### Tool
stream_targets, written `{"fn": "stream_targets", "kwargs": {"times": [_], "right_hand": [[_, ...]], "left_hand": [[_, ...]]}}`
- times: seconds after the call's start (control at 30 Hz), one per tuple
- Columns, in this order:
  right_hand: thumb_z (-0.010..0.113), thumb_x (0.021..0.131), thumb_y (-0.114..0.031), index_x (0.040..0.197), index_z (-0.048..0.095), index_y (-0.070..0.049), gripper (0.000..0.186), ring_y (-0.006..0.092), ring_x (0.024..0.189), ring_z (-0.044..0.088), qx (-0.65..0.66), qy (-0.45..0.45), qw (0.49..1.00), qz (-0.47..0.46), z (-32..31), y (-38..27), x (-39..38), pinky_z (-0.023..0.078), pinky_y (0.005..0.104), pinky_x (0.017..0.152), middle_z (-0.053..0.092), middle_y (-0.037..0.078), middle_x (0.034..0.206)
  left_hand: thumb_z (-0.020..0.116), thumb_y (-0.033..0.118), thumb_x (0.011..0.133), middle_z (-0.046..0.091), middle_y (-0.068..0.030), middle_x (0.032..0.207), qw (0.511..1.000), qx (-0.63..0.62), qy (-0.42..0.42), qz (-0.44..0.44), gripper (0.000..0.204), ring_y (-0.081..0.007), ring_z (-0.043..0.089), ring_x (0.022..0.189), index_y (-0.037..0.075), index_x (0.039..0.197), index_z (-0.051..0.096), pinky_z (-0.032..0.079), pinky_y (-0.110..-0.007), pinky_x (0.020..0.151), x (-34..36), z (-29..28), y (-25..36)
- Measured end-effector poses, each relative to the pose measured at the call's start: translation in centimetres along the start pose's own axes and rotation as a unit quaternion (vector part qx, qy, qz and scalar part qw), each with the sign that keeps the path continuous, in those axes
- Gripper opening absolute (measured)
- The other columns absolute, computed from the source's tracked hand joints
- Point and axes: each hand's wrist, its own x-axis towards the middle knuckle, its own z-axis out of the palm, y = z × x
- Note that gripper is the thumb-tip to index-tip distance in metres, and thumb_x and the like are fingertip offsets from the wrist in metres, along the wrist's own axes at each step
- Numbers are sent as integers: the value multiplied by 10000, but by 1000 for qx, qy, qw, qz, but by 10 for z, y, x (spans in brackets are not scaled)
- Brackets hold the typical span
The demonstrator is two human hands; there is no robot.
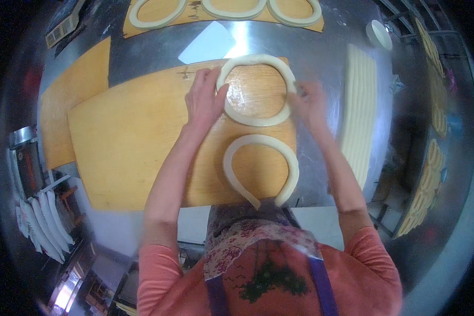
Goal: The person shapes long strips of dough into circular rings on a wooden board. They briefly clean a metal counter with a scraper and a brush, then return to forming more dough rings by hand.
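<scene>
A closed ring of pale dough lies at the far right part of a wooden board. My left hand grips the ring's left side, its thumb against the dough and its fingers beside the outer edge. At the opposite side my right hand, somewhat blurred, has curled fingers with their tips at the dough. Nearer to me, a dough strip is bent into a loop. Its two ends are apart and point toward me at the board's front edge.
Several dough rings lie on a far board. Between the boards is a white flat scraper. Long dough strips lie side by side on the metal table at right. A white bowl stands far right; another board is left.
</scene>
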Motion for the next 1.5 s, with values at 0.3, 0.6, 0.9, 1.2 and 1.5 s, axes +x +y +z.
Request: {"fn": "stream_targets", "kwargs": {"times": [0.3, 0.6, 0.9, 1.2, 1.5], "right_hand": [[774, 815, -320, 1185, 703, -43, 468, 376, 1057, 629, -42, 22, 998, -41, 37, -3, 54, 497, 456, 933, 652, 208, 1143], [770, 816, -287, 1150, 731, -50, 411, 387, 1025, 639, -31, 85, 996, -25, 48, 1, 52, 503, 441, 916, 664, 212, 1110], [758, 811, -320, 1197, 682, -34, 486, 357, 978, 665, 3, 26, 1000, 17, 0, 15, -5, 529, 439, 860, 671, 190, 1089], [764, 816, -237, 1108, 646, -56, 364, 390, 824, 677, -124, -143, 981, -30, -23, 8, -164, 553, 478, 728, 636, 168, 1015], [758, 799, -156, 1235, 632, -83, 459, 405, 958, 659, -63, -67, 995, -45, -29, 41, -149, 544, 481, 793, 654, 172, 1091]], "left_hand": [[738, 185, 849, 606, -136, 1086, 977, 108, -57, 173, 334, -334, 574, 1032, 59, 1152, 678, 475, -450, 897, 81, 42, 12], [710, 195, 879, 604, -121, 1017, 978, 113, 15, 174, 228, -314, 576, 985, 65, 1065, 690, 474, -456, 842, 80, 66, 15], [696, 140, 879, 611, -140, 1140, 985, -22, 61, 161, 342, -309, 601, 1042, 57, 1209, 664, 504, -417, 879, 21, 25, 22], [753, 111, 816, 598, -151, 1090, 996, 52, -55, 51, 446, -344, 610, 946, 52, 1244, 642, 515, -422, 823, -164, 11, 22], [749, 111, 807, 622, -171, 1121, 997, 50, 35, 41, 453, -371, 605, 1073, 59, 1244, 643, 503, -437, 916, -177, 10, 35]]}}
